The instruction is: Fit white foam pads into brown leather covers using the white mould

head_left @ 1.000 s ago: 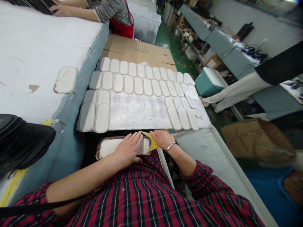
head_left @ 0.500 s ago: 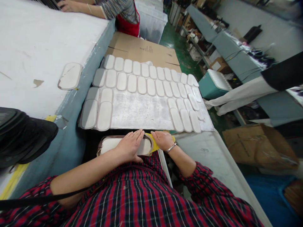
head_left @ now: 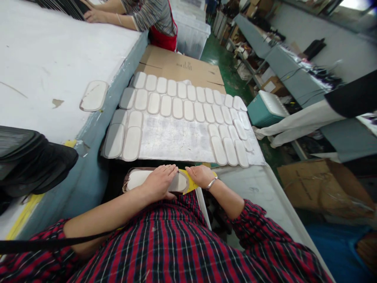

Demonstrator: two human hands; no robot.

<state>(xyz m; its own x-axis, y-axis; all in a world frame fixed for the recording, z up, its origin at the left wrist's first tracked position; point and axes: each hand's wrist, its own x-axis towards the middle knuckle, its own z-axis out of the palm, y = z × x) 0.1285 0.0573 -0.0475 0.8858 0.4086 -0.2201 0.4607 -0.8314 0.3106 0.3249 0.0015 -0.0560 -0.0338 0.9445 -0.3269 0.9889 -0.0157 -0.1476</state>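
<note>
Now, close in at the person's waist, lies a long white oval pad with a brown rim (head_left: pixel 137 177), just below the near edge of a pale, flat board (head_left: pixel 176 135). Across it goes the left hand (head_left: pixel 161 181), palm down, fingers straight and together; whether it also grips, I can't tell. Over at the pad's three-o'clock end, the right hand (head_left: pixel 200 176) grasps a flat yellow plastic-looking tool (head_left: pixel 190 183), a silver bracelet (head_left: pixel 212 182) on that wrist. Up at twelve to one o'clock, rows of grey-edged white oval pads (head_left: pixel 177 108) line the board, some overlapping. Nine o'clock, a stack of black flat pieces (head_left: pixel 38 161)! Between ten and eleven, one lone oval pad (head_left: pixel 94 95) rests on a white-topped table (head_left: pixel 59 47); at eleven, far side, a co-worker's hand (head_left: pixel 96 16) touches black ribbed material (head_left: pixel 66 8). Two o'clock brings a turquoise box with a white lid (head_left: pixel 266 109).
</note>
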